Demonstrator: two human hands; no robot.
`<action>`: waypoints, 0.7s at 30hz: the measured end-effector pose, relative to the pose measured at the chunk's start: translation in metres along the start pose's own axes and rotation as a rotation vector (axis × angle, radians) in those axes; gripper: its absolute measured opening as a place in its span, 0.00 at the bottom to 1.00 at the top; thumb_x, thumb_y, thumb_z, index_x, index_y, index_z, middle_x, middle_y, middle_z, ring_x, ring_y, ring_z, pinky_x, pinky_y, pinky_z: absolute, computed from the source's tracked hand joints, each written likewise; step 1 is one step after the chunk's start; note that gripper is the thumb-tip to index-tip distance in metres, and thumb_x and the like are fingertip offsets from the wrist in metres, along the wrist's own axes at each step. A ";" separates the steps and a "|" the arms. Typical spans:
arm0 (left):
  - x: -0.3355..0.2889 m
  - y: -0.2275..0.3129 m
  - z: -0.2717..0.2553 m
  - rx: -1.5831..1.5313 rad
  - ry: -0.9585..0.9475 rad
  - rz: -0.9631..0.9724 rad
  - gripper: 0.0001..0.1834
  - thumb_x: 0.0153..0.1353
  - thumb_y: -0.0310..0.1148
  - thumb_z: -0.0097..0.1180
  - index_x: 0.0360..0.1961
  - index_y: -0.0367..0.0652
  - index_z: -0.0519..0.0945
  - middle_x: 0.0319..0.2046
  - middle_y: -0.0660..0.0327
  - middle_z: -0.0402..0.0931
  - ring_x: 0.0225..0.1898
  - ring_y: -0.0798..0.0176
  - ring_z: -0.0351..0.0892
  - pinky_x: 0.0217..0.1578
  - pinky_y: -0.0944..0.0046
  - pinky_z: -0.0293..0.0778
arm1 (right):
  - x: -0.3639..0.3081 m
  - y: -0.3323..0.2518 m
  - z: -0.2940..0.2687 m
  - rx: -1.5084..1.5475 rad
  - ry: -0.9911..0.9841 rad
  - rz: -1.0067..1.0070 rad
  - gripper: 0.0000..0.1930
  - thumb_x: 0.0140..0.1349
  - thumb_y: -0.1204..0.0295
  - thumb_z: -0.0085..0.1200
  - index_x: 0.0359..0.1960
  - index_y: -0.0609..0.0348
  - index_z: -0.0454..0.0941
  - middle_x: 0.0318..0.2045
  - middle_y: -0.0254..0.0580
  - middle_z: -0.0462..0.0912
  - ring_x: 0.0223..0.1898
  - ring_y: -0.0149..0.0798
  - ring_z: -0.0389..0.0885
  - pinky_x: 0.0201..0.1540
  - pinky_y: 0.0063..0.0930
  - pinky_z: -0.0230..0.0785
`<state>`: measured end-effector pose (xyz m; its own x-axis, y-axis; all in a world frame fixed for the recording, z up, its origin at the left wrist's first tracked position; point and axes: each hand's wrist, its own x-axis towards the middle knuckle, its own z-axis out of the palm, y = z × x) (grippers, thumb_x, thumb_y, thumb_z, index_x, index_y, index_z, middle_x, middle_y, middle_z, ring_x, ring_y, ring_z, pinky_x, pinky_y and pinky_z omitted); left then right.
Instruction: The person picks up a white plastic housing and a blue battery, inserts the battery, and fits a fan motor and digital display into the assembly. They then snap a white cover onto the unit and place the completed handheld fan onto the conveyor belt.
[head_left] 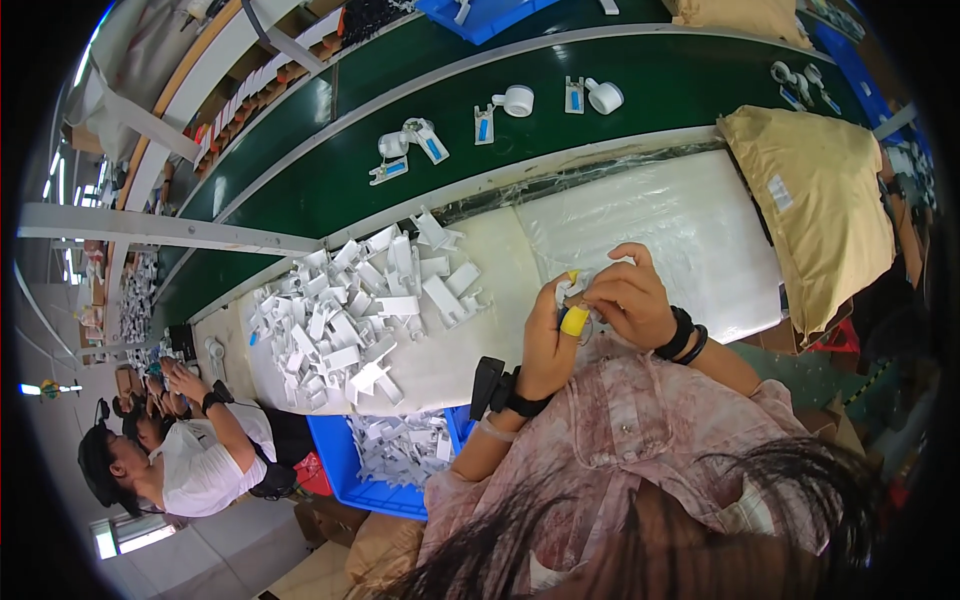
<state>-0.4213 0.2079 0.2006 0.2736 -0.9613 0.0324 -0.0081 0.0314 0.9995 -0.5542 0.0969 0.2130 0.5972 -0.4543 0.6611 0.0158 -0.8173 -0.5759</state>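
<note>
Both hands meet in front of my chest, over the near edge of the pale worktop. My left hand [543, 345] is closed on a small white plastic part [566, 291], and yellow tape or a finger cover wraps its thumb. My right hand [637, 300] pinches at the same part from the right, its fingers bent. Fingers hide most of the part, so its shape does not show. Left of my hands lies a large heap of white plastic pieces [345, 315], the nearest loose things to them.
Beyond the worktop [650, 230] runs a green conveyor belt [545, 65], carrying white round-headed parts [517, 101] beside flat pieces with blue strips. A blue bin [330, 455] of white pieces stands near left. A brown paper sack [815, 210] sits at right; another person [215, 455] works at far left.
</note>
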 end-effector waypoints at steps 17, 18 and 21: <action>0.004 0.009 -0.003 0.115 0.008 -0.004 0.14 0.66 0.27 0.42 0.50 0.34 0.71 0.32 0.57 0.74 0.30 0.65 0.73 0.32 0.69 0.69 | 0.000 -0.003 -0.001 0.030 -0.012 0.004 0.09 0.48 0.83 0.61 0.31 0.57 0.78 0.27 0.33 0.78 0.30 0.35 0.76 0.54 0.43 0.63; 0.006 0.011 -0.004 0.132 0.004 -0.039 0.13 0.64 0.25 0.44 0.49 0.34 0.71 0.36 0.50 0.77 0.35 0.55 0.79 0.38 0.62 0.73 | 0.000 -0.002 0.001 0.040 0.012 0.016 0.09 0.49 0.83 0.60 0.31 0.58 0.77 0.27 0.34 0.78 0.29 0.35 0.76 0.54 0.43 0.63; 0.008 0.001 -0.008 0.173 -0.021 -0.098 0.14 0.64 0.26 0.45 0.50 0.34 0.71 0.33 0.51 0.77 0.34 0.52 0.79 0.38 0.61 0.73 | -0.006 0.004 0.006 0.063 -0.010 0.062 0.09 0.50 0.80 0.60 0.33 0.56 0.78 0.28 0.35 0.78 0.32 0.38 0.75 0.52 0.40 0.64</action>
<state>-0.4114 0.2024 0.2021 0.2610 -0.9630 -0.0672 -0.1479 -0.1087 0.9830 -0.5532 0.0986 0.2038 0.6064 -0.4995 0.6186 0.0286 -0.7638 -0.6448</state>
